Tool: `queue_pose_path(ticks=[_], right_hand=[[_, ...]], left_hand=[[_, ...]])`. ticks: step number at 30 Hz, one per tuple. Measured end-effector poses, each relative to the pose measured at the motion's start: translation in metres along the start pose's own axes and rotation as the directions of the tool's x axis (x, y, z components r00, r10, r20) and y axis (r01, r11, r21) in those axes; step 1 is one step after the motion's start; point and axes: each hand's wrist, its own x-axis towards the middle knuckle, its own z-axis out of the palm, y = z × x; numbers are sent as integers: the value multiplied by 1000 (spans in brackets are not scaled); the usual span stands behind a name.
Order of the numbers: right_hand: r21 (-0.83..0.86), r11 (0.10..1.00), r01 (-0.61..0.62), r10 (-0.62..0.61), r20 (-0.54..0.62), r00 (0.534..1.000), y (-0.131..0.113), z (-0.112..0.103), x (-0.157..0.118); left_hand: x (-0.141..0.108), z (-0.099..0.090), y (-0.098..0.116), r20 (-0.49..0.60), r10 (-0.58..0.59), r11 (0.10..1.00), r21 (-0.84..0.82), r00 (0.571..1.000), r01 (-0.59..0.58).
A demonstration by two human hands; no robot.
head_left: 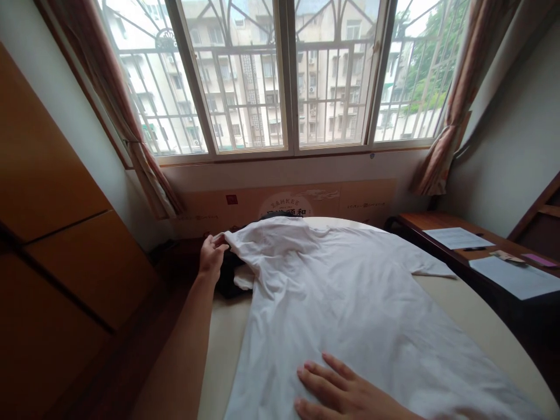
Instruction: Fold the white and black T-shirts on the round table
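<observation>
A white T-shirt [350, 280] lies spread over a round cream table [223, 344], its collar end toward the window and one sleeve out to the right. At the far left, my left hand [213, 255] pinches the edge of the other sleeve between thumb and fingers, lifting it a little. My right hand [341, 388] rests flat on the lower part of the shirt near the bottom of the view, fingers spread. Beside the left sleeve, a dark cloth [227, 280] with a white patch lies partly under the shirt.
A wooden desk [413, 221] with papers [459, 238] and a pen [475, 249] stands at the right. Wooden cabinets [65, 233] are at the left. Behind the table are a printed cardboard panel [367, 195], barred windows and curtains [450, 140].
</observation>
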Motion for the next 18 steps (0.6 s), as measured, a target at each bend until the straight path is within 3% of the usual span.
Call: queue_pose_path(ticks=[3, 6, 8, 15, 18], right_hand=[[-10, 1000, -1, 1, 7, 1000, 2, -2, -1], [-19, 1000, -7, 7, 0, 1000, 2, 0, -2], [-7, 1000, -13, 13, -9, 1000, 1, 2, -1], [62, 996, -57, 57, 0, 998, -1, 1, 0], [48, 997, -52, 52, -6, 999, -1, 1, 0]], left_hand=[[2, 2, -5, -31, 16, 1000, 1, 999, -16], [2, 3, -15, -112, -88, 982, 156, 990, 105], [2, 4, -21, -70, -130, 973, 184, 989, 140], [4, 3, -19, 84, -142, 986, -79, 986, 148], [2, 5, -7, 18, -93, 984, -151, 996, 94]])
